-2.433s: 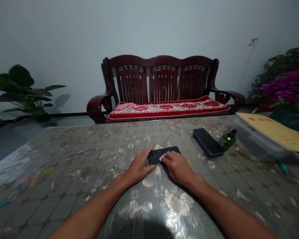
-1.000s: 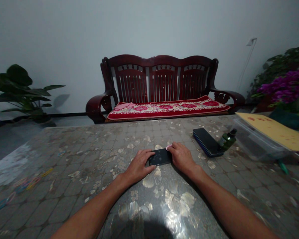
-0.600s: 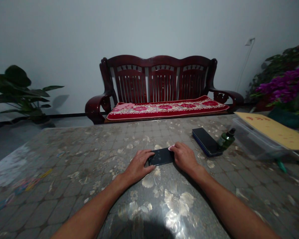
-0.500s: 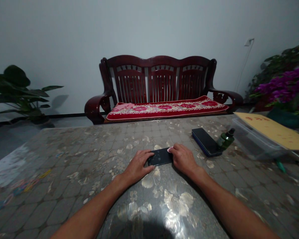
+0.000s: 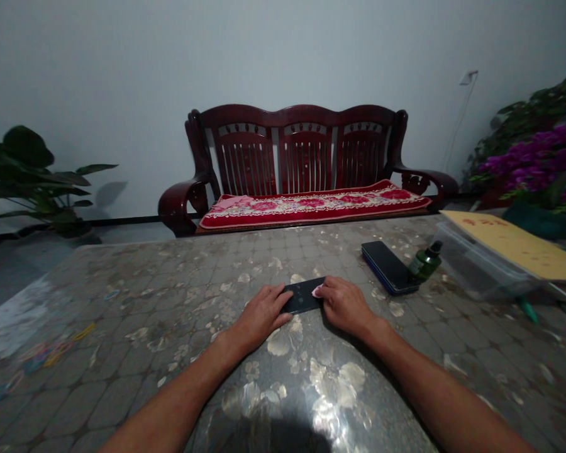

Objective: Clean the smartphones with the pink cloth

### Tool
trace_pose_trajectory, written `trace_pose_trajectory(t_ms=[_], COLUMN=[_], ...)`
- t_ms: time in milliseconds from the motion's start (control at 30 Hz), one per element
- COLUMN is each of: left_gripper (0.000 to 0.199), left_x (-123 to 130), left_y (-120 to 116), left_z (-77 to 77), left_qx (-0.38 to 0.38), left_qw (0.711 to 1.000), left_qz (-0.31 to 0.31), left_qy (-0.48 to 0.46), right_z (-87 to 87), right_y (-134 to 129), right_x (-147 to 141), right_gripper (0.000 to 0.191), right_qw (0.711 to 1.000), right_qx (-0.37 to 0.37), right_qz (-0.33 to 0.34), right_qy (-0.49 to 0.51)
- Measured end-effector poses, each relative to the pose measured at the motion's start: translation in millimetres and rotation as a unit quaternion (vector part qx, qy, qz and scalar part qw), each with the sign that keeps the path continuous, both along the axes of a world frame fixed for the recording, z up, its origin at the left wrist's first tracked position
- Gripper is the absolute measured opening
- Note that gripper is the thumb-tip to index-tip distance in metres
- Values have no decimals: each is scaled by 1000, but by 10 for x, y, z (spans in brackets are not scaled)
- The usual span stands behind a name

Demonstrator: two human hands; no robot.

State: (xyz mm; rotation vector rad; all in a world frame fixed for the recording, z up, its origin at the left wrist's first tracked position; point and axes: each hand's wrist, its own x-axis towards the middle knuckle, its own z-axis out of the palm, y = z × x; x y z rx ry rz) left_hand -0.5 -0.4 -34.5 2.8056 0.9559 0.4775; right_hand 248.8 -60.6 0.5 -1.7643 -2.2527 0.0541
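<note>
A dark smartphone (image 5: 303,296) lies flat on the patterned tablecloth, with small pale spots on its screen. My left hand (image 5: 261,314) grips its left end, the thumb on the near edge and the fingers on the far side. Over the phone's right end, my right hand (image 5: 343,303) is closed in a pinch around a small pale pink wipe (image 5: 317,291), which touches the screen. Most of the wipe is hidden by the fingers.
To the right lie a stack of dark phones (image 5: 390,267), a green bottle (image 5: 425,262) and a clear plastic box (image 5: 481,267) under a yellow sheet (image 5: 519,245). Colourful bands (image 5: 51,349) are at left. A wooden bench (image 5: 306,157) stands beyond the table.
My right hand has slid the wipe slightly left and nearer to me across the screen. My left hand keeps its hold on the phone.
</note>
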Motion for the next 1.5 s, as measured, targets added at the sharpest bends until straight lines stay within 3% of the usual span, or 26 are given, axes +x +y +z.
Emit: trace_pose_trajectory(t_ms=[100,200,367,633,967,1267,1500], left_gripper=[41,39,33,33,37,30,30], left_x=[22,44,61,24,-59,-52,-61], left_y=[-8,-11,-2,29,74,87,105], left_z=[18,64,160,172,127,60,49], left_qx=[18,31,11,6,5,42,57], left_qw=[1000,998,999,996,999,997,996], left_qz=[2,2,21,86,43,55,53], left_qy=[23,45,23,37,-25,-45,-49], right_z=[32,87,165,90,46,12,-12], right_y=[-3,25,35,7,53,178,131], right_x=[14,98,233,164,-246,-10,-211], right_gripper=[34,34,33,34,35,39,37], right_qw=[1000,998,991,990,985,986,983], right_qx=[-1,18,70,116,142,156,157], right_qz=[-8,-61,-110,-47,74,0,80], right_qy=[7,14,38,62,61,62,57])
